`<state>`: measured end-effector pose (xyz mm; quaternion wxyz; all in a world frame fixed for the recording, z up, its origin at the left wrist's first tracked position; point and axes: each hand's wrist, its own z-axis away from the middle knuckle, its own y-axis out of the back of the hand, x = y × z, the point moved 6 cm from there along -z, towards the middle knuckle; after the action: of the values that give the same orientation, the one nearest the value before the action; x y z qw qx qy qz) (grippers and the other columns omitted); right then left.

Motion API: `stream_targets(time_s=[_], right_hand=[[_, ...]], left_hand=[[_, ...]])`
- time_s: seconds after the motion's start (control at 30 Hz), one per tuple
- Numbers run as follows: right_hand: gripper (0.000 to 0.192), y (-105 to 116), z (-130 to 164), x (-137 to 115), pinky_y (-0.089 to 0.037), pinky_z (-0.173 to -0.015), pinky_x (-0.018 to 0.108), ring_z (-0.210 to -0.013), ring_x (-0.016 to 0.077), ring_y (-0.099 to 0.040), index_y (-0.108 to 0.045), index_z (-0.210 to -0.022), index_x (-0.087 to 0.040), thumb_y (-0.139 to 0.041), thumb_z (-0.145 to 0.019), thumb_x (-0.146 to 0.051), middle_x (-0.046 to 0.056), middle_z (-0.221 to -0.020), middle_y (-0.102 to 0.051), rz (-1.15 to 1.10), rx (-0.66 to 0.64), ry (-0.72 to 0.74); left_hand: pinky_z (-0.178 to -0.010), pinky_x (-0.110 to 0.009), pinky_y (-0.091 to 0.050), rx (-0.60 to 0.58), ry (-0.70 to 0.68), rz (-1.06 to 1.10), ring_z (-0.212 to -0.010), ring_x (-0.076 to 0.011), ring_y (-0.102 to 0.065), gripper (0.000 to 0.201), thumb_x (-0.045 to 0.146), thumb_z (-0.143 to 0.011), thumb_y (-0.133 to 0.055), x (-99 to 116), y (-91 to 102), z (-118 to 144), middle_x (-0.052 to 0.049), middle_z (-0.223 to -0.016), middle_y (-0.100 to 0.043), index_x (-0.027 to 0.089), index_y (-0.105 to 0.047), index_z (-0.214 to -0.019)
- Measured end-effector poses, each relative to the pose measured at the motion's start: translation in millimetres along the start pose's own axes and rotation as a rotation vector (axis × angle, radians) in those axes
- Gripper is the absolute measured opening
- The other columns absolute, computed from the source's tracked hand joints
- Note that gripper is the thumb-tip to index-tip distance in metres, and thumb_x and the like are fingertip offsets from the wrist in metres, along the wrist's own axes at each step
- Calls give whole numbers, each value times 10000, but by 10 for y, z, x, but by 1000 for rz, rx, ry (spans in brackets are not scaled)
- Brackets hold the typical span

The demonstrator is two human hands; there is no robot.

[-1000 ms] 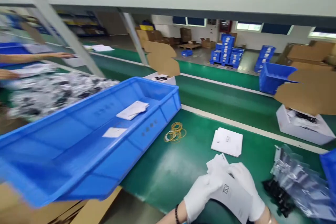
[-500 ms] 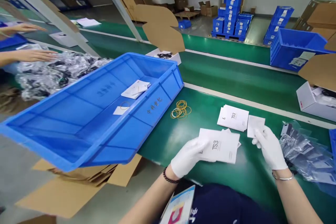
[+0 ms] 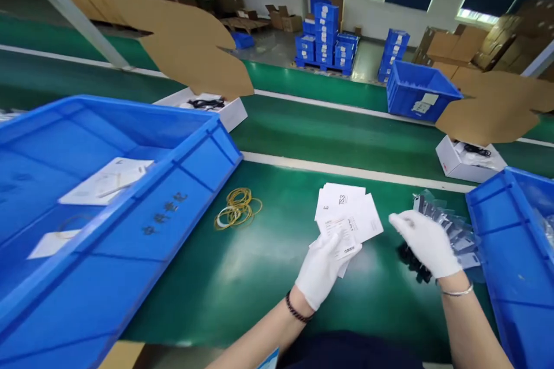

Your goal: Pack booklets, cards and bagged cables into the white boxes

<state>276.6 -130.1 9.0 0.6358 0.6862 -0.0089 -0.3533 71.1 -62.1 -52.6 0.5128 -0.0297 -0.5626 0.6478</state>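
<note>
White-gloved, my left hand (image 3: 322, 268) pinches a few white leaflets (image 3: 350, 225) fanned just above the green desk (image 3: 268, 277), likely for sorting. My right hand (image 3: 426, 242), fingers loosely curled and empty, hovers over the bagged parts (image 3: 450, 230) at right, beside the near-right blue bin (image 3: 511, 253).

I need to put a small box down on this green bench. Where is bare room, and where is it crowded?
Bare green surface lies between the big blue bin, the rubber bands and the left hand. Another strip runs behind the booklets. Crowded: right side, where the right hand meets the plastic bags.
</note>
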Motion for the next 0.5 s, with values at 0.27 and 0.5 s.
stream_targets(time_s=[0.27,0.5], right_hand=[[624,324,-451,865,-474,-752,412,-961,371,-589,-682,-954,-133,-585,-824,-737,178,-988,-566,550,291,-402],[168,181,-496,770,-427,-766,361,-955,313,-599,-590,-860,-164,-595,-937,-314,147,-978,-599,338,224,-324]], left_hand=[[-849,-373,-629,97,79,-8,-1183,-288,-633,345,187,-877,-660,108,17,50,-99,-1393,-586,188,-616,-1220],[-855,-376,-621,156,128,-89,-1136,-273,-657,303,224,-840,-695,68,99,48,-88,-1360,-612,193,-654,-1139]])
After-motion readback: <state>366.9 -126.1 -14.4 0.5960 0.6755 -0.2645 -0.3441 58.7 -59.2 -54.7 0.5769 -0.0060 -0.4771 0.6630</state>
